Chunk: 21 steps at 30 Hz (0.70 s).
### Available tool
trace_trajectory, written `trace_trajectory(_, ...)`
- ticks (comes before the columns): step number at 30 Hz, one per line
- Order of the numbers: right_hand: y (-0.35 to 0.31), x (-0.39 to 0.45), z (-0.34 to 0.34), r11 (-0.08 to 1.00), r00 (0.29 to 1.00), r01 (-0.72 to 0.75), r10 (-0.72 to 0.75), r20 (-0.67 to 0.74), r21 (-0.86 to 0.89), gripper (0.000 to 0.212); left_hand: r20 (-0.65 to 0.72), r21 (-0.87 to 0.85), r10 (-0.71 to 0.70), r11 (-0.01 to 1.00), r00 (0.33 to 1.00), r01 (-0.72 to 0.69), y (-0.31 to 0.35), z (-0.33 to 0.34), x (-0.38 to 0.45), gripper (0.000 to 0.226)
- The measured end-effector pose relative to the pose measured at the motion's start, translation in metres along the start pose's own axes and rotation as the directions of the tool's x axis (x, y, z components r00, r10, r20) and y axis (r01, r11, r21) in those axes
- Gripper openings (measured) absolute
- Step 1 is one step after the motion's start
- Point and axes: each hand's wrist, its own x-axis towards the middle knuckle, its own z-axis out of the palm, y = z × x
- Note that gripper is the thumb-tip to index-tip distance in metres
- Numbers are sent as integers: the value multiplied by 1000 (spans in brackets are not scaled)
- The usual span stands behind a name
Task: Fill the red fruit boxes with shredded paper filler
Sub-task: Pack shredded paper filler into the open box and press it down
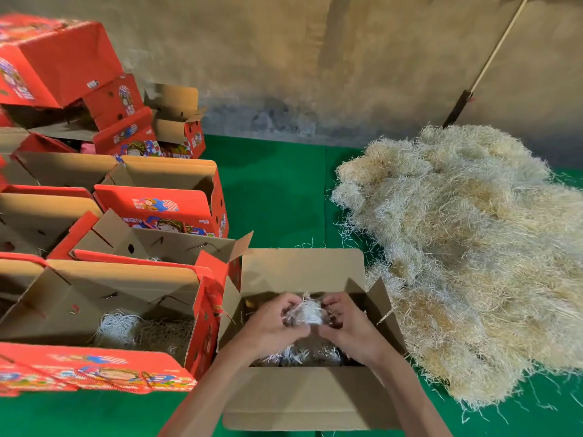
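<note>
An open fruit box (303, 395) with brown flaps spread stands in front of me on the green floor. Inside it, my left hand (271, 326) and my right hand (350, 326) both grip one clump of shredded paper filler (307, 312) and hold it just above the loose filler lying on the box's bottom (296, 354). A big pile of pale shredded paper (473, 253) lies to the right of the box. To the left stands another open red box (104, 370) with some filler in it.
More open red fruit boxes (164, 203) stand in rows on the left, with others stacked crookedly at the back left (60, 64). A concrete wall (284, 58) closes the back. A long stick (492, 61) leans on it at the right. Green floor (277, 190) shows between boxes and pile.
</note>
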Motion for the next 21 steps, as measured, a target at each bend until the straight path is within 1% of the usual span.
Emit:
trace_trajectory(1, -2, -3, 2, 995, 1000, 10, -9, -11, 101, 33, -16, -124, 2, 992, 1000, -4, 5, 0, -3, 43)
trace_trajectory(2, -5, -6, 6, 981, 999, 19, -12, -38, 193, 19, -38, -211, -12, 978, 999, 4, 11, 2, -4, 34)
trace_trajectory(3, -9, -6, 11, 971, 995, 44, -22, -96, 233, 14, -74, -261, -28, 965, 997, 8, 15, 6, -4, 29)
trace_trajectory(5, -15, -3, 26, 981, 959, 88, -36, -283, 174, 24, -175, -308, -50, 951, 983, -7, 20, 18, 2, 26)
trace_trajectory(7, -22, 2, 43, 991, 889, 79, -22, -458, 105, 28, -257, -369, -86, 929, 963, -15, 29, 31, 7, 27)
trace_trajectory(8, -26, 4, 50, 993, 850, 76, -18, -526, 90, 30, -274, -405, -112, 914, 955, -9, 32, 36, 8, 33)
trace_trajectory(9, -28, 5, 53, 993, 820, 83, -20, -572, 85, 34, -272, -463, -156, 886, 949, 13, 37, 39, 7, 46)
trace_trajectory(10, -29, 6, 53, 992, 809, 97, -29, -587, 85, 41, -258, -535, -207, 844, 944, 39, 40, 41, 7, 66)
trace_trajectory(11, -29, 6, 51, 990, 815, 112, -40, -577, 90, 48, -234, -582, -252, 810, 939, 72, 40, 41, 7, 84)
trace_trajectory(12, -30, 5, 48, 987, 828, 129, -53, -558, 98, 53, -220, -590, -273, 802, 937, 95, 39, 40, 7, 91)
trace_trajectory(13, -30, 4, 44, 986, 838, 143, -72, -542, 90, 57, -219, -573, -267, 814, 938, 98, 37, 37, 7, 83)
trace_trajectory(15, -28, 2, 36, 988, 836, 153, -125, -534, 8, 58, -240, -546, -242, 834, 940, 75, 33, 31, 8, 48)
trace_trajectory(16, -27, 1, 32, 987, 830, 153, -156, -535, -51, 58, -264, -547, -230, 836, 937, 51, 31, 28, 9, 47)
trace_trajectory(19, -27, 2, 25, 972, 828, 145, -221, -516, -183, 58, -338, -507, -181, 862, 924, -17, 27, 22, 8, 63)
trace_trajectory(21, -33, 2, 22, 964, 833, 158, -246, -495, -214, 56, -366, -495, -178, 868, 914, -29, 28, 19, 7, 58)
